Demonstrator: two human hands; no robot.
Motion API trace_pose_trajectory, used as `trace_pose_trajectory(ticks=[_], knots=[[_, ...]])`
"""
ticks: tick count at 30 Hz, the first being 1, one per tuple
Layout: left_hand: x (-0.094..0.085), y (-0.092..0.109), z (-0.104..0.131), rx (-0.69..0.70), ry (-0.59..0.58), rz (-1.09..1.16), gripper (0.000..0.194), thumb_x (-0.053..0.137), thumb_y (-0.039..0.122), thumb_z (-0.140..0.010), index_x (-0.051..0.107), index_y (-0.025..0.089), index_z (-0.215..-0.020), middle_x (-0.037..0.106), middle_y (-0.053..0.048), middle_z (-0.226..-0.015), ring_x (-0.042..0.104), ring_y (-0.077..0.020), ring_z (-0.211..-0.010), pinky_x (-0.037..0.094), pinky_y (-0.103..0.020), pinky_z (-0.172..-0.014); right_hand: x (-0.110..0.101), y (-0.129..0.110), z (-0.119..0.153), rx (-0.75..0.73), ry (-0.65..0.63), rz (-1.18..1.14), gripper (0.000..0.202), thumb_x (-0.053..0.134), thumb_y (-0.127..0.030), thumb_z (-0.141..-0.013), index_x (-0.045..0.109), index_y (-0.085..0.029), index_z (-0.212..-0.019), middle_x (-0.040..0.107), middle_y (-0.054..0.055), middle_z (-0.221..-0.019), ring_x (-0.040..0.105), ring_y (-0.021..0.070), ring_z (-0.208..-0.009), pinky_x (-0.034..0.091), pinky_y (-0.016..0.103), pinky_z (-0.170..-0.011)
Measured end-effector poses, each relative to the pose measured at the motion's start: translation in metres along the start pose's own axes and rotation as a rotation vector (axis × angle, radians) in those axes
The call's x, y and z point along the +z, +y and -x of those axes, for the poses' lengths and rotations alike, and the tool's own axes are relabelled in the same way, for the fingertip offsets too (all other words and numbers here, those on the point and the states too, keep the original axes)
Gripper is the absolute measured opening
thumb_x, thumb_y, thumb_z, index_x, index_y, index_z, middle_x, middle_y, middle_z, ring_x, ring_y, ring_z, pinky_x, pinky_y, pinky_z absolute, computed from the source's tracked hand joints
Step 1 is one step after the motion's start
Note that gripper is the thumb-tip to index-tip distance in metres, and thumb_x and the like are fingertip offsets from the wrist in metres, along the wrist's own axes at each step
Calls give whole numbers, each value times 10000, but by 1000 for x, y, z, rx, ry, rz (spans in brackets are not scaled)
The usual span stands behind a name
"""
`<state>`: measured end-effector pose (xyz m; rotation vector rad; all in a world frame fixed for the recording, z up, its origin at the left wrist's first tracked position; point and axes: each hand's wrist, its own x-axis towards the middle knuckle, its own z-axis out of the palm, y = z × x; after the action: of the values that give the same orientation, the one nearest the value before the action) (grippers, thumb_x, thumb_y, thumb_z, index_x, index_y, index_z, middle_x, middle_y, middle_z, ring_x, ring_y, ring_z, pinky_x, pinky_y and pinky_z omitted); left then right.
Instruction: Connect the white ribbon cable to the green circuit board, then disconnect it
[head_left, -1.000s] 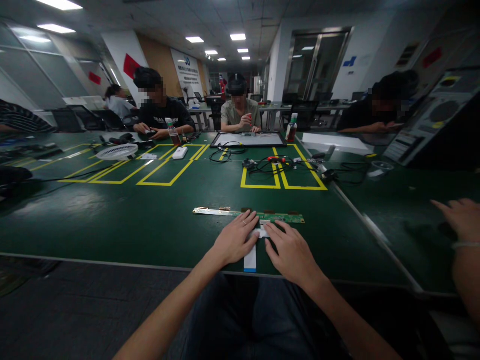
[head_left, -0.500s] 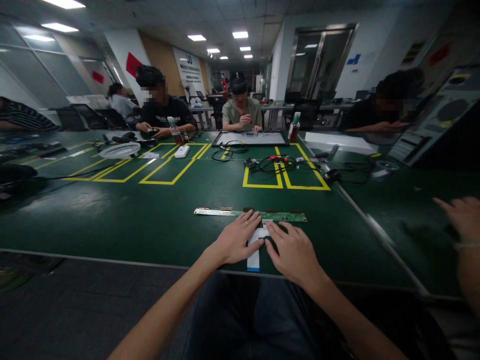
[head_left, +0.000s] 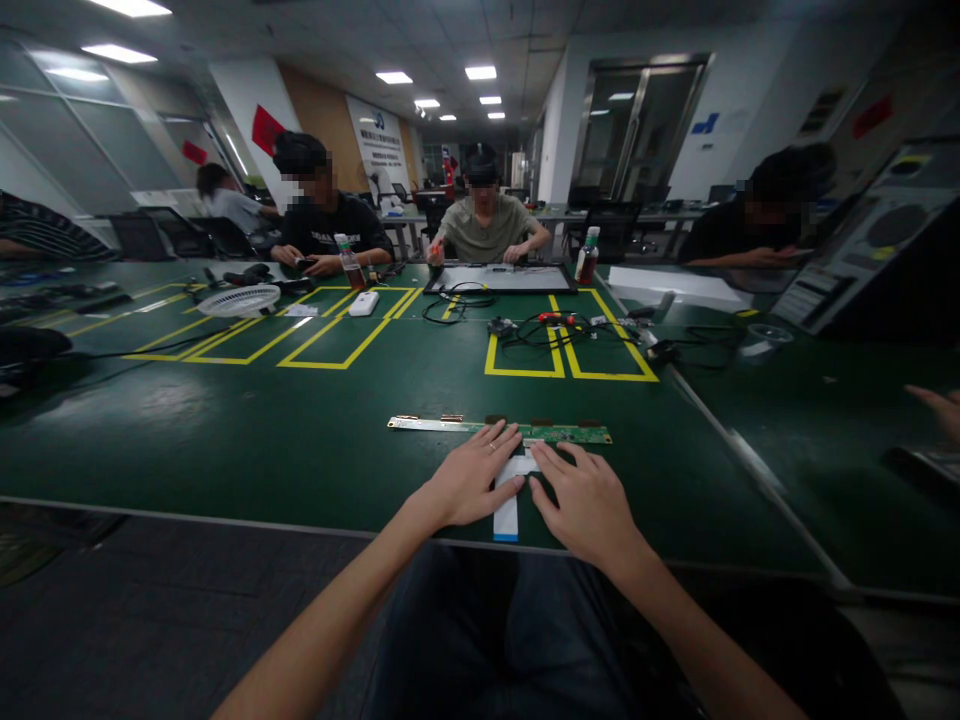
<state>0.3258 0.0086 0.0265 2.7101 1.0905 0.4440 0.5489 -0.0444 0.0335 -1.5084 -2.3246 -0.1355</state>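
Observation:
A long, narrow circuit board (head_left: 427,425) lies crosswise on the green table. From its lower edge a white flat ribbon cable (head_left: 506,510) with a blue end runs toward the table's front edge. My left hand (head_left: 472,480) rests flat with fingers spread, its fingertips at the board and its thumb over the cable. To the right, my right hand (head_left: 589,500) lies with fingers extended, its fingertips on the cable near the board. Part of the cable is hidden beneath the hands.
Yellow tape outlines (head_left: 315,365) mark the green table (head_left: 225,430). Beyond lie black cables (head_left: 517,335), a red-handled tool (head_left: 556,319), a white fan (head_left: 240,300), bottles (head_left: 589,255) and a framed panel (head_left: 499,280). Several people sit around; a person's hand (head_left: 937,408) is at right.
My hands have hardly moved. The person opposite has lowered and spread both hands over the panel. The other person's hand at right has moved farther right, mostly out of view.

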Motion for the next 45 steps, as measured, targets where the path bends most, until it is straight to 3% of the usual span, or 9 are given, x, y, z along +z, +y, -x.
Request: trace_pose_trajectory(ticks=[6,11,15,21,28,32,35,38,45], knots=[[-3,5,2,13,-1,-1,655,383,555,-1082,399,148,-1594,359,-156,-1696,229,-279,-1624,227,-487,-1328,2,2,0,2,-4,-8,479,503,-347,-1027,610,-224,-1478,647,65,-1486,568,329,-1323,483,525,-1066],[-9,9,4,52,-4,22,493,428,466,-1080,462,245,-1520,420,-120,-1666,239,-284,-1624,244,-523,-1322,4,3,0,10,22,-27,474,521,-342,-1015,619,-240,-1467,665,63,-1463,573,330,-1306,487,528,-1067],[-13,10,5,60,-20,20,505,443,418,-1075,445,295,-1565,400,-115,-1668,255,-331,-1613,256,-567,-1305,4,5,0,9,23,-48,471,523,-344,-1018,609,-250,-1472,658,45,-1475,559,318,-1325,489,515,-1069],[-14,8,6,59,-32,-1,425,453,399,-1076,597,286,-1460,413,-114,-1653,267,-344,-1607,262,-568,-1300,6,9,1,15,16,-84,467,530,-352,-1024,605,-255,-1475,651,38,-1483,550,316,-1340,491,516,-1079],[-12,8,5,63,-20,-13,426,479,402,-1068,607,289,-1458,428,-116,-1652,270,-338,-1607,248,-561,-1305,0,10,0,17,18,-145,461,533,-318,-1021,611,-239,-1469,657,50,-1474,576,299,-1341,518,509,-1087],[-14,10,5,59,-29,-9,427,461,413,-1075,608,295,-1459,444,-109,-1645,268,-341,-1608,251,-571,-1300,-8,29,8,28,84,-212,435,490,-275,-1039,629,-242,-1449,680,49,-1443,641,231,-1292,527,437,-1114],[-15,10,5,56,-41,-3,432,446,424,-1081,600,300,-1466,442,-103,-1649,262,-341,-1609,253,-589,-1295,-11,58,20,71,153,-168,349,497,-292,-1038,743,-226,-1276,751,70,-1313,672,254,-1235,535,474,-1103],[-16,10,5,58,-49,6,430,449,420,-1081,591,303,-1470,423,-103,-1659,256,-348,-1610,259,-604,-1287,-10,82,31,89,117,-150,354,512,-296,-1031,736,-206,-1290,750,85,-1313,666,269,-1245,553,492,-1078],[-17,11,5,65,-47,12,416,468,395,-1077,579,293,-1465,391,-109,-1667,261,-363,-1605,256,-599,-1289,-6,82,35,100,97,-121,373,524,-307,-1023,717,-217,-1329,726,93,-1357,630,293,-1298,532,520,-1096]])
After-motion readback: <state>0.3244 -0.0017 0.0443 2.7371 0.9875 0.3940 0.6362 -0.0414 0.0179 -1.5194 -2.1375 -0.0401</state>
